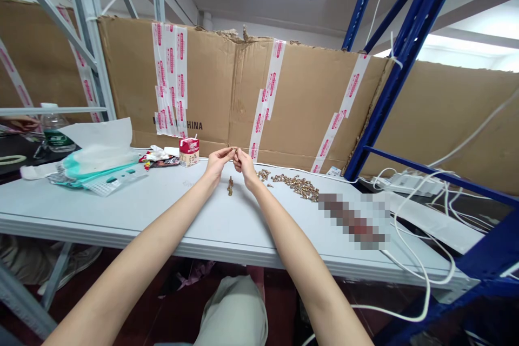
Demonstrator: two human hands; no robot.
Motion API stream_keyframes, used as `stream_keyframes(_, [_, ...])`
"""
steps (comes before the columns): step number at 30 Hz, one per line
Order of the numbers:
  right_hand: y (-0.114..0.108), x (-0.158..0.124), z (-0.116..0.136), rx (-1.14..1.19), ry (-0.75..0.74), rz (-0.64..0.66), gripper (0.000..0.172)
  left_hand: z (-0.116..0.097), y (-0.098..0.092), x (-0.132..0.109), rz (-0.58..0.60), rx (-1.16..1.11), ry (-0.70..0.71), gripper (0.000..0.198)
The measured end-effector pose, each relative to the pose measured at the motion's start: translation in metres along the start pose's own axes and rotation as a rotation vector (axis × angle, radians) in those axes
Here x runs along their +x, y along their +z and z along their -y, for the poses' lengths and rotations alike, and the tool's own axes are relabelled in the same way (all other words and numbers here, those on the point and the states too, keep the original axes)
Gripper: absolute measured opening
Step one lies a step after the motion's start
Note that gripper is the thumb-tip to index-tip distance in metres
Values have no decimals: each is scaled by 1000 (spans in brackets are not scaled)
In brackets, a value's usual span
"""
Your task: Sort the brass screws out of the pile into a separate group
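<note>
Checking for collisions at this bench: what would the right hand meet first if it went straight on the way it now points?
Most likely the left hand: the right hand points up and inward at its fingertips, and the two nearly meet around something small that I can't make out. Depth is hard to judge from this view.

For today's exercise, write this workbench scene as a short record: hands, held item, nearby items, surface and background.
hands: left hand and right hand, raised above the table, fingertips meeting
held item: small item, too fine to make out
nearest: loose pile of brass-coloured pieces; short cluster of similar pieces
also on surface: drink carton
surface: white table
background: taped cardboard sheet
</note>
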State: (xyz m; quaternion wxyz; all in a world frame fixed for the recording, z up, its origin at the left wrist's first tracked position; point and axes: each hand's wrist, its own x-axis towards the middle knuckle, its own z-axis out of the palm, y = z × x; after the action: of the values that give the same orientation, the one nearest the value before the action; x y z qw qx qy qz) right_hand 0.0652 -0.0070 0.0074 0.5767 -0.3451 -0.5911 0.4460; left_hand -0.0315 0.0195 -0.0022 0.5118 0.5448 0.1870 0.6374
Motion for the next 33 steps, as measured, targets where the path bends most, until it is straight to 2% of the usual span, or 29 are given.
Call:
stream_keyframes(4, [-5, 1, -2, 63, -21, 49, 41, 0, -1, -1, 11, 9, -40, 34])
stream_keyframes(9, [-6, 1, -11, -136, -142, -27, 32, 2, -5, -1, -95, 6, -53, 36])
stream_keyframes(14, [-4, 0, -13, -195, -234, -73, 30, 2, -5, 0, -82, 33, -15, 35])
stream_keyframes(17, [-4, 1, -11, -113, -177, -72, 36, 1, -4, -1, -58, 108, 43, 34])
stream_keyframes(23, [-12, 2, -8, 104, -22, 89, 35, -1, -2, -1, 23, 139, 20, 34])
stream_keyframes(33, [-12, 1, -11, 25, -22, 84, 37, -2, -5, -2, -31, 318, 44, 31])
